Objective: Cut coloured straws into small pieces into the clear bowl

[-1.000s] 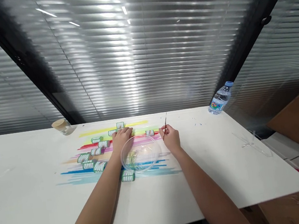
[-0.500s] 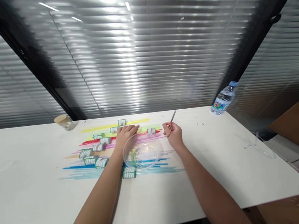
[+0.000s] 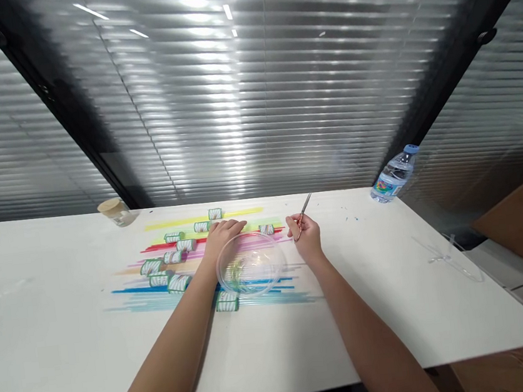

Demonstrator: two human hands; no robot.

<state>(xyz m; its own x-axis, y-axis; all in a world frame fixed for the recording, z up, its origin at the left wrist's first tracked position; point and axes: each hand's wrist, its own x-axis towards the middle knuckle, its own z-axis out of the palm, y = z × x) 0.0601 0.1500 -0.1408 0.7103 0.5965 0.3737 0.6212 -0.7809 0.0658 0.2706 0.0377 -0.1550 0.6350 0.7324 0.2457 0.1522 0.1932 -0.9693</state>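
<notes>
My right hand [image 3: 309, 241] grips a small pair of scissors [image 3: 304, 209], its blades pointing up and away to the right. Stretched over the green and red strips lies my left hand [image 3: 223, 237], palm down, fingers extended; whatever is beneath it is hidden. Bundles of thin coloured strips run sideways across the table, among them yellow strips [image 3: 249, 210], pink strips [image 3: 253, 246] and light blue strips [image 3: 277, 298]. Several bundles have white-and-green striped wrappers [image 3: 227, 301]. Between my forearms sits a round clear plastic bowl [image 3: 278, 282] with small yellowish-green bits in it.
A water bottle [image 3: 392, 176] with a blue cap stands at the back right of the white table [image 3: 375, 321]. A wooden-lidded jar [image 3: 117, 214] is at the back left. Tiny dark scraps dot the far right area. Clear plastic ties [image 3: 445, 258] lie near the right edge.
The scissors in my right hand have turned from nearly upright to tilting rightward. My left hand stays over the strips. The whole view has shifted slightly.
</notes>
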